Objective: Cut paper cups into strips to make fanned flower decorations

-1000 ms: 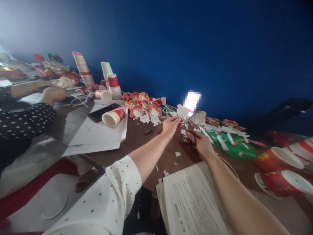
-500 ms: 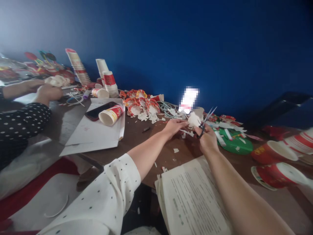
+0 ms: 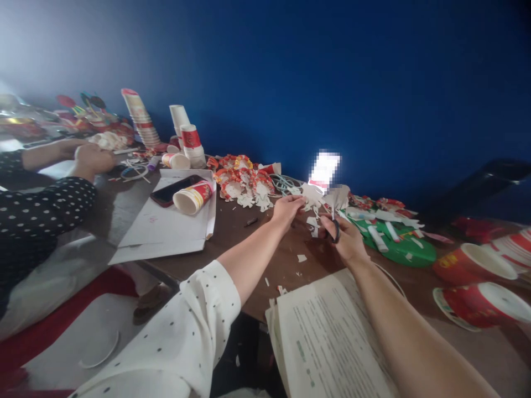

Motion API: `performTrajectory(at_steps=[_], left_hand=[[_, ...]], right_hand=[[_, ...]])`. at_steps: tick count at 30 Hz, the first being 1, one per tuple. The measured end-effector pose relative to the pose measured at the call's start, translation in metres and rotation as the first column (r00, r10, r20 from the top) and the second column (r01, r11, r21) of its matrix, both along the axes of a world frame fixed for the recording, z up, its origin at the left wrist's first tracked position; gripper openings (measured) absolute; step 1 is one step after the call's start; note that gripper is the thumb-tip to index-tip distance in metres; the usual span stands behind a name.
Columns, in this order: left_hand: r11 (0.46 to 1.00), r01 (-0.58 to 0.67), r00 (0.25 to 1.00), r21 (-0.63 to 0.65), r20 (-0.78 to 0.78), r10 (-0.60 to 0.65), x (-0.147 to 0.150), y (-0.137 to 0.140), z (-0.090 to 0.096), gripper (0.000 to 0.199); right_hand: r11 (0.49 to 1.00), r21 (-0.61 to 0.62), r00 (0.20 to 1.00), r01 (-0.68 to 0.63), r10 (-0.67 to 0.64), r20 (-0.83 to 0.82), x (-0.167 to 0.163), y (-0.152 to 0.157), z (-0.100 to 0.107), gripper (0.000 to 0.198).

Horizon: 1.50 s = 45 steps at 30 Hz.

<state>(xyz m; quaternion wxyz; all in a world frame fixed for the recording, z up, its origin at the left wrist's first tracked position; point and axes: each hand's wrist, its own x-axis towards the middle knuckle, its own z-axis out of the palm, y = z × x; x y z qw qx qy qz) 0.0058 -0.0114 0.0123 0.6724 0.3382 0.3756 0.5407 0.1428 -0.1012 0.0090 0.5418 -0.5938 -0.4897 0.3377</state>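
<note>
A plain blue wall (image 3: 265, 72) backs a brown counter (image 3: 232, 226) littered with small paper scraps (image 3: 302, 258). Clock positions are read from between the person's two hands, with 12 o'clock toward the wall.

The left hand (image 3: 288, 211) has its grip pinched on a white cutout (image 3: 312, 194), which lies at 12 o'clock. The right hand (image 3: 346, 240) has its grip closed around the black handles of the scissors (image 3: 336, 231). The blades point toward 12 o'clock, near the cutout; whether they touch it, or stand parted, cannot be told at this size.

At 12 o'clock, beyond the cutout: a lit screen (image 3: 326, 168), blurred. At 3 o'clock: a green disc (image 3: 418, 257) bearing white paper pieces (image 3: 376, 239). Farther out, toward 4 o'clock: red cups (image 3: 460, 261) on their sides. At 6 o'clock: printed sheets (image 3: 332, 337). At 10 o'clock: a pile of red-and-white paper (image 3: 244, 179), and well beyond it a tall leaning cup stack (image 3: 143, 119). At 9 o'clock: a flat white box (image 3: 157, 232) carrying a dark phone (image 3: 171, 193) and a tipped cup (image 3: 193, 197). Past the box: a co-worker's hand (image 3: 94, 159) and dark dotted sleeve (image 3: 58, 202).
</note>
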Motion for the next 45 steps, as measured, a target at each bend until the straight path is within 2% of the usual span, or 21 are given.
performTrajectory(at_steps=[5,9,12,17,20,23,28,32,36,40,45], left_hand=[[0.998,-0.042,0.998,-0.053,0.048,0.044,-0.001,0.006,-0.001,0.003],[0.999,-0.043,0.997,-0.016,0.056,0.043,-0.001,0.009,-0.004,0.004],[0.999,-0.036,0.999,0.032,0.041,0.035,-0.002,0.008,-0.004,0.005],[0.996,-0.08,0.995,0.036,-0.06,0.082,-0.004,0.004,0.002,0.005],[0.997,-0.054,0.99,0.057,-0.125,0.061,-0.003,0.005,0.001,0.006],[0.992,-0.005,0.975,0.123,-0.221,0.032,-0.003,0.009,-0.005,0.008],[0.964,0.021,0.9,0.264,-0.425,0.097,-0.004,0.014,-0.014,0.015],[0.957,0.137,0.915,0.257,-0.403,-0.023,-0.002,0.008,-0.011,0.014],[0.966,0.204,0.938,0.159,-0.314,-0.146,0.001,-0.002,-0.001,0.014],[0.948,0.312,0.932,0.064,-0.216,-0.292,0.0,-0.008,0.006,0.017],[0.929,0.37,0.916,0.003,-0.168,-0.365,-0.002,-0.008,0.007,0.016]], right_hand=[[0.989,-0.099,0.988,-0.114,0.123,0.098,-0.008,-0.008,0.01,0.052],[0.953,-0.206,0.957,-0.221,0.252,0.141,-0.01,-0.007,0.013,0.046],[0.936,-0.237,0.935,-0.259,0.304,0.181,-0.011,-0.007,0.016,0.04],[0.942,-0.237,0.937,-0.238,0.287,0.199,-0.012,-0.009,0.02,0.044],[0.947,-0.22,0.94,-0.235,0.279,0.198,-0.012,-0.009,0.019,0.046],[0.947,-0.222,0.942,-0.233,0.277,0.189,-0.01,-0.007,0.015,0.045],[0.956,-0.207,0.955,-0.207,0.244,0.171,-0.005,-0.003,0.006,0.047],[0.959,-0.191,0.952,-0.208,0.244,0.187,-0.002,-0.001,0.003,0.05],[0.964,-0.183,0.958,-0.192,0.225,0.18,0.001,0.0,0.002,0.05],[0.962,-0.174,0.957,-0.211,0.239,0.163,0.004,0.0,0.001,0.048],[0.956,-0.189,0.97,-0.223,0.237,0.055,0.005,-0.003,0.001,0.047]])
